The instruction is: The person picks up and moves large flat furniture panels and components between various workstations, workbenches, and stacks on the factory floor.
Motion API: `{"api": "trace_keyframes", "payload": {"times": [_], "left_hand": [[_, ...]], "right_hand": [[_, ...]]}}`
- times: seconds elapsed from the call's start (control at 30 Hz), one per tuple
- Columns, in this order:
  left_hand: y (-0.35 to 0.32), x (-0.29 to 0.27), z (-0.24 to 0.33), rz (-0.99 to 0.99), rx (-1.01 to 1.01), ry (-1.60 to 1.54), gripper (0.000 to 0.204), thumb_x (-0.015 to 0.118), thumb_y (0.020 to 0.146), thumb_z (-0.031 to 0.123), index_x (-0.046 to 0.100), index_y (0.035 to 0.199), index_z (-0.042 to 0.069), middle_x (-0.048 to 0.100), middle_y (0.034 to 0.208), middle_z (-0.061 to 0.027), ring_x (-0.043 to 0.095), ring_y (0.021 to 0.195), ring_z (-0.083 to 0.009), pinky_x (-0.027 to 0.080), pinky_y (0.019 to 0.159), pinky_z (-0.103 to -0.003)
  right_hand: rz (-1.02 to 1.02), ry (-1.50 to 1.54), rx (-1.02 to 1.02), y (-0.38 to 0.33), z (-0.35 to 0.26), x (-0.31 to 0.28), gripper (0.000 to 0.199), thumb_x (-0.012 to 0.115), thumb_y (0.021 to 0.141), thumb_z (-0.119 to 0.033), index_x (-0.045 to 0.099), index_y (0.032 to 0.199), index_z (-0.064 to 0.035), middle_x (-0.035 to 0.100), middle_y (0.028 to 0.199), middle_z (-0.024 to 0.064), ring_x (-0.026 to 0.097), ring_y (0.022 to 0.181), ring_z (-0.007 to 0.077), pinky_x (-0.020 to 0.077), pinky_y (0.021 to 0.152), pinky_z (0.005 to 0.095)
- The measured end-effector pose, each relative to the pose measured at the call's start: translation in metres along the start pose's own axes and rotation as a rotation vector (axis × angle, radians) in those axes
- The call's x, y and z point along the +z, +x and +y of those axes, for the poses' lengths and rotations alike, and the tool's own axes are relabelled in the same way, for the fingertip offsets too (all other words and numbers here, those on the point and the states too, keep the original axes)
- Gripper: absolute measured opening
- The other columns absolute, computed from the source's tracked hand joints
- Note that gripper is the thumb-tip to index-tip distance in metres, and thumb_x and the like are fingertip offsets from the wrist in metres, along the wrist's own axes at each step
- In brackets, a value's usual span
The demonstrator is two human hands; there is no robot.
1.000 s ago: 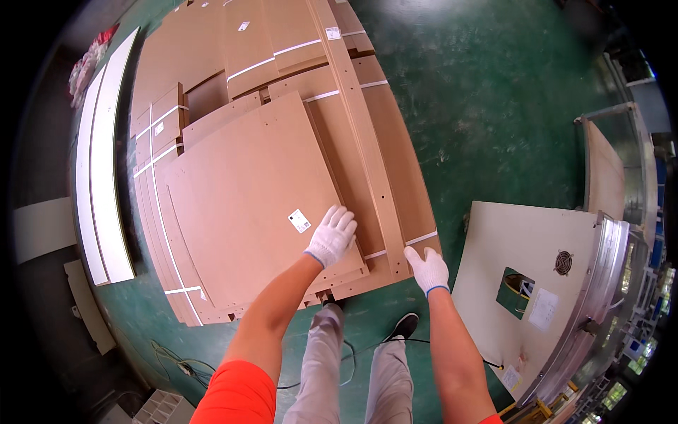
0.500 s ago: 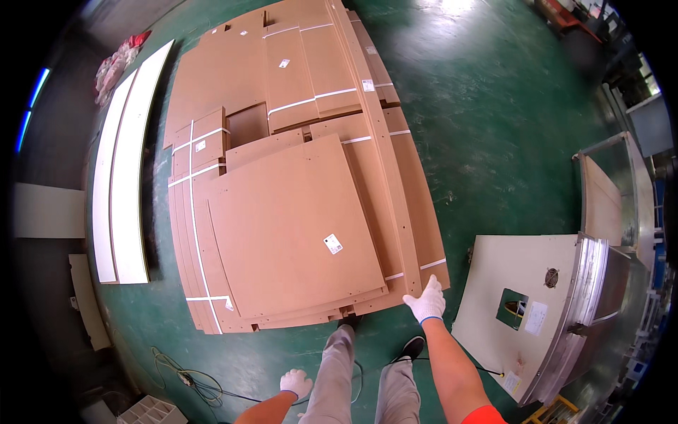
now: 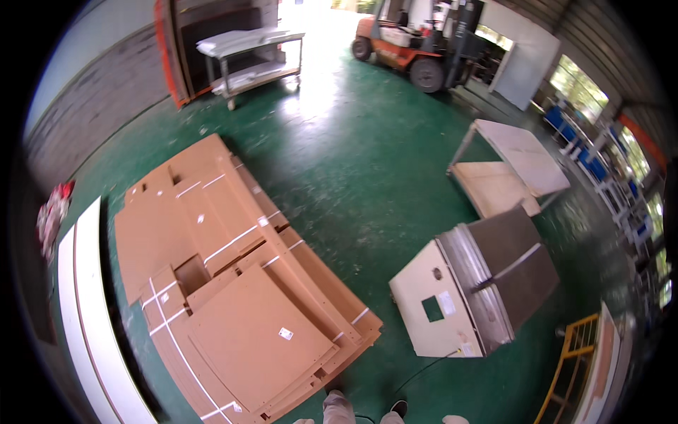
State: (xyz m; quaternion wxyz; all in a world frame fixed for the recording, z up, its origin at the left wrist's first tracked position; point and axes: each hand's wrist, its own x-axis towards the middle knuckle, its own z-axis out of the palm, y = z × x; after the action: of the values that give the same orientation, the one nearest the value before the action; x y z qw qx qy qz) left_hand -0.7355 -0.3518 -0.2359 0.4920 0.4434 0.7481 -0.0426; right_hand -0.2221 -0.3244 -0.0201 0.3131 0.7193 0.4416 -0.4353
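Note:
Only the white-gloved tops of my hands show at the lower edge. My left hand (image 3: 304, 422) hangs beside my left leg, off the near edge of the stack of brown boards (image 3: 268, 332). To the right of my right foot is my right hand (image 3: 455, 420), apart from the boards. The fingers of both hands are cut off by the frame, so what they hold, if anything, is hidden. White straps bind parts of the flat stack, and a small white label (image 3: 285, 333) lies on its top panel.
A beige metal cabinet (image 3: 409, 283) with a square cutout stands right on the green floor. Behind it is a cart (image 3: 519, 152). An orange forklift (image 3: 402, 53) and a white-topped trolley (image 3: 247, 42) stand far off. Long white panels (image 3: 88, 318) lie left; a yellow frame (image 3: 565, 353) is at lower right.
My view has tilted up and turned right, bringing in the forklift and trolley. My right hand, earlier at the stack's near right corner, is now down at the frame's lower edge.

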Motion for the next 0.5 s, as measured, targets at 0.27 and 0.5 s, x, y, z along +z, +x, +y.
{"api": "trace_keyframes", "payload": {"times": [0.27, 0.5], "left_hand": [[0.07, -0.067, 0.024, -0.123, -0.021, 0.519, 0.07, 0.059, 0.094, 0.052, 0.046, 0.145, 0.006, 0.059, 0.136, -0.0185, 0.056, 0.125, -0.032, 0.047, 0.102, -0.044], [0.048, 0.013, 0.141, -0.139, 0.301, 0.637, 0.05, 0.056, 0.09, 0.045, 0.049, 0.126, 0.012, 0.057, 0.12, -0.0137, 0.056, 0.114, -0.0281, 0.048, 0.089, -0.042]], "right_hand": [[0.353, 0.905, 0.027, -0.119, 0.025, 0.116, 0.073, 0.069, 0.082, -0.051, 0.061, 0.131, 0.0025, 0.066, 0.127, 0.0208, 0.063, 0.119, 0.0317, 0.0486, 0.102, 0.0365], [0.345, 1.221, 0.296, -0.183, 0.098, 0.372, 0.055, 0.064, 0.081, -0.055, 0.074, 0.096, -0.0031, 0.071, 0.105, 0.0205, 0.066, 0.101, 0.039, 0.0513, 0.09, 0.0445]]}}
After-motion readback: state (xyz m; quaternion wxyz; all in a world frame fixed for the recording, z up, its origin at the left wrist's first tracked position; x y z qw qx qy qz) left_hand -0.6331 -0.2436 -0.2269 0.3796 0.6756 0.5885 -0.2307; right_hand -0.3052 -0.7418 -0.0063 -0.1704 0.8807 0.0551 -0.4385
